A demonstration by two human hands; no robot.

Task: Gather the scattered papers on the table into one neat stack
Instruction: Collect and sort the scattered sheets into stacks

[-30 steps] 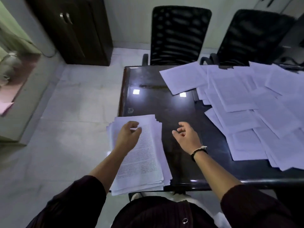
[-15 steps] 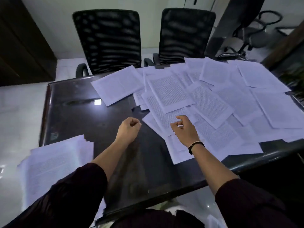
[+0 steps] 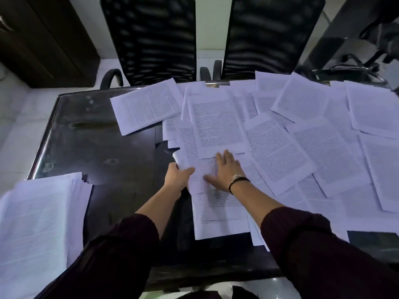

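Fingers (image 3: 225, 157) of right hand (image 3: 224, 171) flat on scattered papers (image 3: 278, 147), left hand (image 3: 177, 176) pinching their edge.

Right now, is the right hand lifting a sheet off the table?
No, the right hand lies flat, fingers spread, pressing a sheet onto the table.

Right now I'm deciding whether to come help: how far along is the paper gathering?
Early to midway. Done: a thick stack sits at the table's near left corner, its edges still uneven. In hand: the left hand grips the curled edge of a sheet while the right hand presses flat on it. Left: many loose sheets still cover the table's right half.
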